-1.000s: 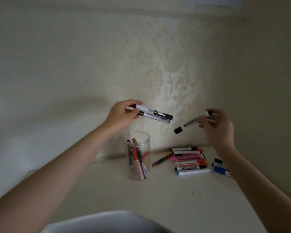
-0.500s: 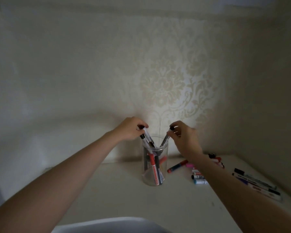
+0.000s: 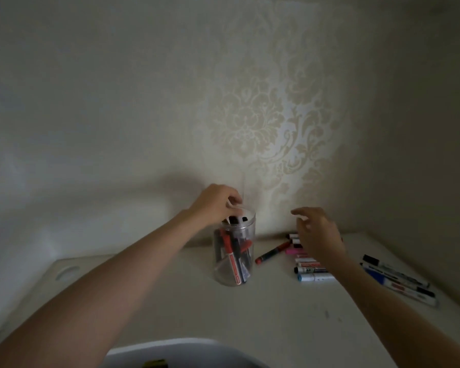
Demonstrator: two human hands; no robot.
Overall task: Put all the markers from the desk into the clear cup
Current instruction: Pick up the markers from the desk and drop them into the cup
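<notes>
The clear cup (image 3: 221, 274) stands upright on the white desk (image 3: 263, 314), with several red and black markers (image 3: 231, 252) in it. My left hand (image 3: 214, 204) hovers over its rim with loosely curled fingers; the marker tops sit just below them and nothing is in the hand. My right hand (image 3: 318, 233) is open with spread fingers above a pile of markers (image 3: 311, 273) to the right of the cup, and hides part of it. A red and black marker (image 3: 272, 252) lies alone between cup and pile. Three more markers (image 3: 398, 281) lie at the far right.
Patterned walls close the desk at the back and on the right, near the far-right markers. A round hole (image 3: 67, 272) is in the desk at the left. A white curved object (image 3: 183, 351) sits at the bottom edge, near me.
Both hands lowered their markers into the cup and let go. My left hand stays over the rim. My right hand has moved right, over the pile.
</notes>
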